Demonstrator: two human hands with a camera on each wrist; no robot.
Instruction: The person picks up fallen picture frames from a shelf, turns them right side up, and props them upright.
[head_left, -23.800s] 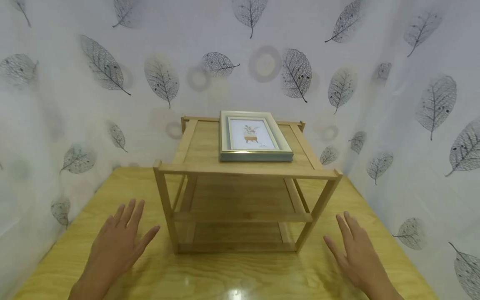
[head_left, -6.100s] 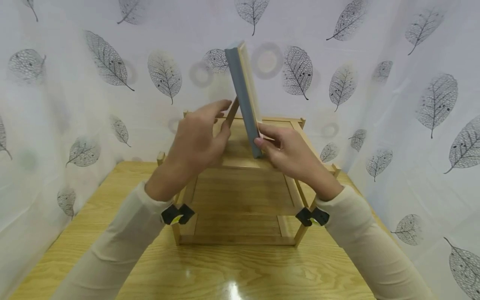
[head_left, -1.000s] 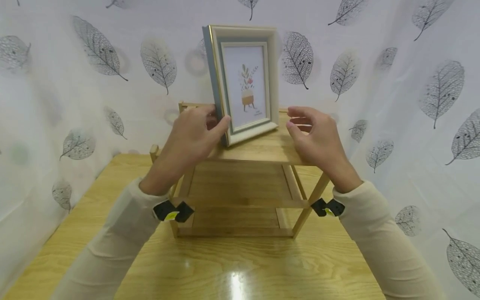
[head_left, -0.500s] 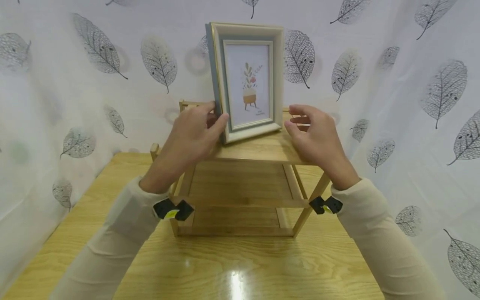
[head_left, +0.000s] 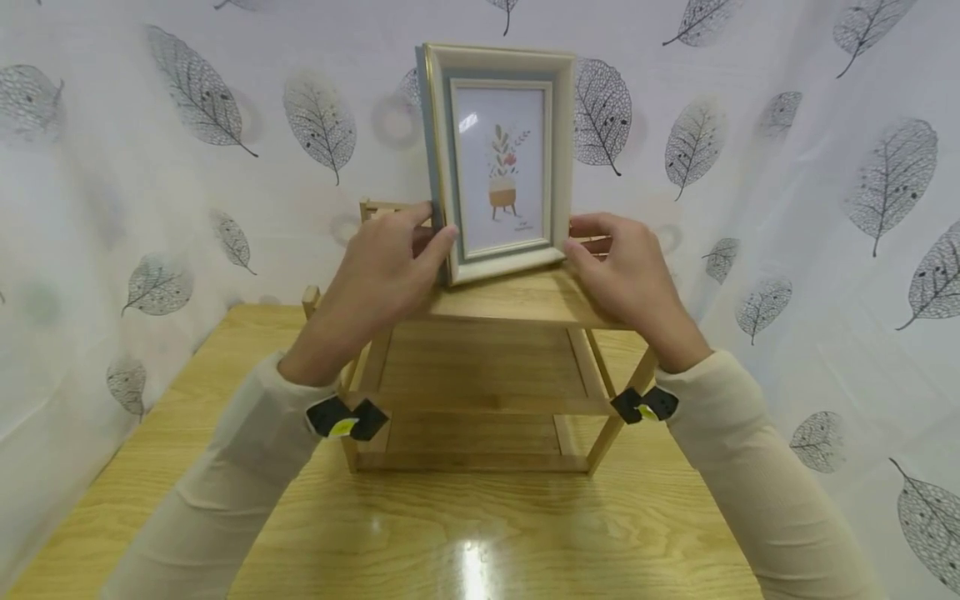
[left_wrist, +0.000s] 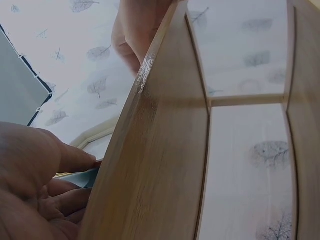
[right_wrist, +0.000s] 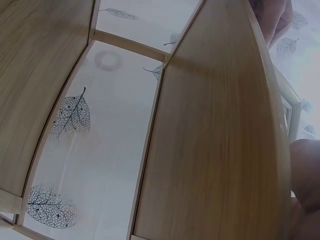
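Observation:
A cream picture frame [head_left: 561, 150] with blue-grey sides and a gold edge stands upright, leaning slightly back, on the top board [head_left: 517, 296] of a wooden shelf rack. Its front shows a print of a potted plant and is turned a little rightward. My left hand [head_left: 382, 271] grips the lower left side, thumb toward the front and fingers behind. At the lower right corner, my right hand [head_left: 633, 267] pinches the edge between thumb and forefinger. The back of the frame is hidden. In the left wrist view the frame [left_wrist: 89, 134] shows only partly past the board.
Below the top board are the rack's middle shelf [head_left: 480, 367] and bottom shelf [head_left: 472, 435]. The rack stands on a glossy wooden table [head_left: 420, 533]. A white leaf-patterned curtain [head_left: 300, 33] closes off the back and both sides.
The frame has turned to face me more and shifted slightly right. My right hand has moved left from beside it to its lower right corner. The left hand keeps its hold.

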